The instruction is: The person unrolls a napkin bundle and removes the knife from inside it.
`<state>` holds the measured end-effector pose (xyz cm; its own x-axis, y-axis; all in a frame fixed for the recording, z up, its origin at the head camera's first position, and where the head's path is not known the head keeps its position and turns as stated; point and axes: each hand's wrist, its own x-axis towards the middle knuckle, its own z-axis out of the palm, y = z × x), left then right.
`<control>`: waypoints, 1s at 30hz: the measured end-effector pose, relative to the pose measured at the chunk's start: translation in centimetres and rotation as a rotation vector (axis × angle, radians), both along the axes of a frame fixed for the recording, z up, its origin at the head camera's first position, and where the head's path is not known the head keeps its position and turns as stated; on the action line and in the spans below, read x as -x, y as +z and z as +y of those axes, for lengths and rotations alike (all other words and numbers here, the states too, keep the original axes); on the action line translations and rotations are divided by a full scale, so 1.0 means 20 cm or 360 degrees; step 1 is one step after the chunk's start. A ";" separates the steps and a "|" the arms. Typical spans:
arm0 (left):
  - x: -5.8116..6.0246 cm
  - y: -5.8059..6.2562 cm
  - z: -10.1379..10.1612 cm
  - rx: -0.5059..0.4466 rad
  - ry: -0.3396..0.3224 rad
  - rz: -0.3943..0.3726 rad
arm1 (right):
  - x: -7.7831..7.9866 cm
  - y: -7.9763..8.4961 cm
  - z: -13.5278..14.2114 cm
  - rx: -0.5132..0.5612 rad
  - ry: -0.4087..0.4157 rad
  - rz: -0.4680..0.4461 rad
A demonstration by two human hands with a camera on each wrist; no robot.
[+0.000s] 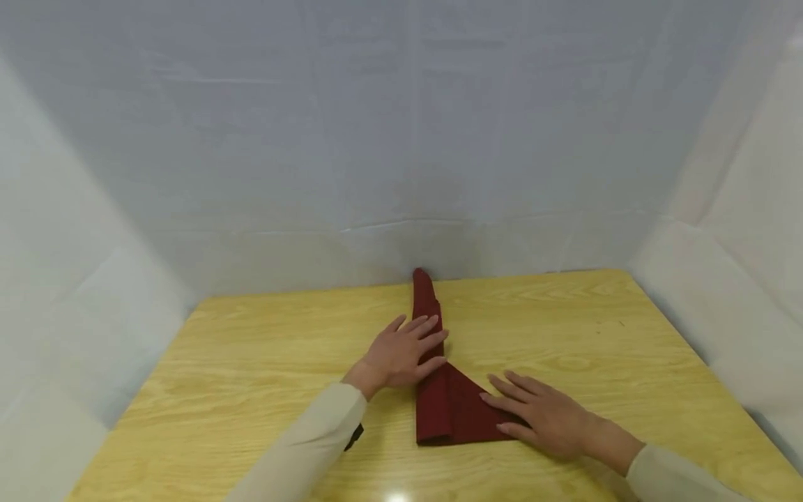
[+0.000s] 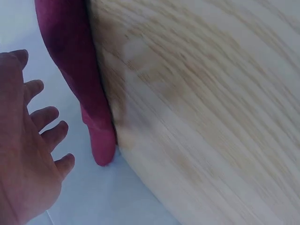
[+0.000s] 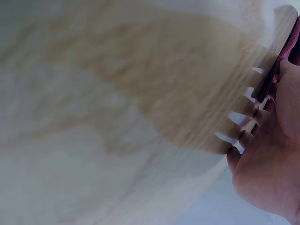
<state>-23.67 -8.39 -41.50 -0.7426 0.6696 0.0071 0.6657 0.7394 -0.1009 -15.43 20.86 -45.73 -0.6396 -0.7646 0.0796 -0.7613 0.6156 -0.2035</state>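
Observation:
A dark red cloth (image 1: 433, 411) lies folded on the wooden table, a long narrow strip running away from me with a triangular flap (image 1: 477, 411) at its near right. Across the strip rests my left hand (image 1: 398, 355), fingers spread and straight. My right hand (image 1: 546, 415) lies over the flap's right corner, hiding it, its fingers extended. In the left wrist view the left hand (image 2: 28, 140) appears at the left, beside the cloth's strip (image 2: 75, 61) and its rounded far end. The right wrist view shows the right hand (image 3: 267, 154) against a sliver of red cloth.
The pale wooden tabletop (image 1: 282, 355) spreads around the cloth. White sheeting (image 1: 401, 139) hangs behind the table's far edge, where the strip's tip reaches. More white sheeting (image 1: 740, 209) stands at the right, and likewise at the left.

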 end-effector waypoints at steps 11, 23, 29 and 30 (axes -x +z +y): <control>-0.03 -0.04 0.07 0.0111 -0.0013 0.0015 | 0.01 -0.01 -0.01 -0.0014 -0.0008 0.0016; -0.03 -0.06 0.07 0.0124 0.0050 -0.0030 | 0.00 0.00 -0.02 0.0015 -0.0020 -0.0049; -0.03 -0.05 0.07 0.0123 0.0048 -0.0015 | 0.00 0.00 -0.01 -0.0001 -0.0038 -0.0082; -0.02 -0.05 0.07 0.0118 0.0044 -0.0007 | 0.00 0.00 -0.01 -0.0005 -0.0039 -0.0077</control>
